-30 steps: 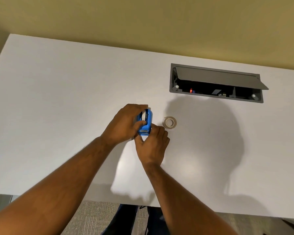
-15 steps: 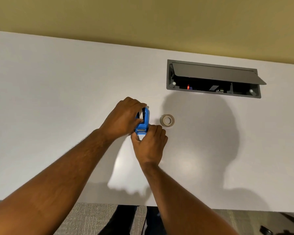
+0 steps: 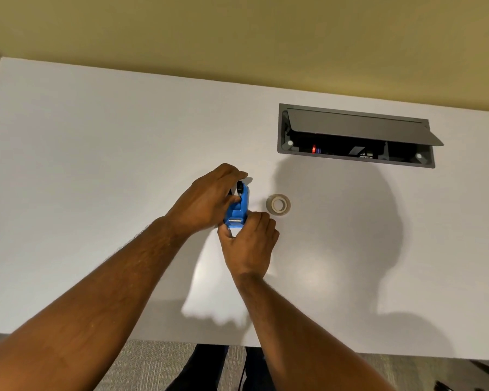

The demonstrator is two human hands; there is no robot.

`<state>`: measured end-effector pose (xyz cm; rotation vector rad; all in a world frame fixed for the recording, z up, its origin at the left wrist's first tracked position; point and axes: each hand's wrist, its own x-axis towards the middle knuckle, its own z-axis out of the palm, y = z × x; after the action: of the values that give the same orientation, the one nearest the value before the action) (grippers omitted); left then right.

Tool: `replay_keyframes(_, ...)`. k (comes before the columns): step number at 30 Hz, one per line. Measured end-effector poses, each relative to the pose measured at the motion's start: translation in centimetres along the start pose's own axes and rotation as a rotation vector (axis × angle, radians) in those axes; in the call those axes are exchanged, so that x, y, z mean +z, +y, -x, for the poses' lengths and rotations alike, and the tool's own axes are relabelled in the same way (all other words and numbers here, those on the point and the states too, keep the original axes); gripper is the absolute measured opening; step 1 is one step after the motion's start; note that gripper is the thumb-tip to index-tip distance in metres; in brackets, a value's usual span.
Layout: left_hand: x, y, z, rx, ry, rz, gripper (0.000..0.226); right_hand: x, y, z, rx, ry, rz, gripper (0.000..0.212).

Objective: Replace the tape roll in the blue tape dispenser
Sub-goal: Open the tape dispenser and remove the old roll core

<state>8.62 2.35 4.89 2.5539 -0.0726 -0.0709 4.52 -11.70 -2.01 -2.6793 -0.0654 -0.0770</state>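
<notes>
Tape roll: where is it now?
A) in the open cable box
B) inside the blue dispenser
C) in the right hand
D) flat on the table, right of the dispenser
D: the tape roll lies flat on the table, untouched, right of the dispenser held by both hands.

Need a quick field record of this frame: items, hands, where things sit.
surface: white table
dispenser: blue plastic tape dispenser, held just above or on the table, cannot tell which
left hand: grip on the dispenser's far end, at a small black part
right hand: grip on the dispenser's near end
loose roll: clear tape roll, flat on table, right of dispenser, untouched
table fixture: grey cable box, lid open
</notes>
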Motion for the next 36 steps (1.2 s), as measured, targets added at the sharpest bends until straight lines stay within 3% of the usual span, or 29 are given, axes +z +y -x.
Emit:
replay_keyframes(8,-0.6,0.2,1.3,-0.2,0.069,0.261,0.05,-0.9,-0.4,-0.2,0.017,-0.077,0.013,0.062)
replay_keyframes(13,-0.8,0.6,2.3,-0.288,0.163,0.39,0.046,-2.1,0.1,-0.4,0.0,-0.129,-0.137,0.065)
replay_keyframes(18,-0.7,1.2,3.4,-0.342,0.205,0.468,0.042,-4.4,1.2,-1.1,0.015,-0.319,-0.298,0.062)
replay_keyframes(23,-0.7,2.3,4.7,-0.302,0.267,0.551,0.04,-8.3,0.7,-2.3,0.169,-0.272,-0.641,0.038)
replay_keyframes(28,-0.7,3.5,6.0,-0.294,0.3,0.613,0.041,-10.7,-1.0,-3.2,0.236,-0.436,-0.951,0.026)
replay_keyframes(36,-0.9,4.5,6.8,-0.284,0.307,0.635,0.038,-11.3,-1.8,-3.1,0.237,-0.476,-0.992,0.028)
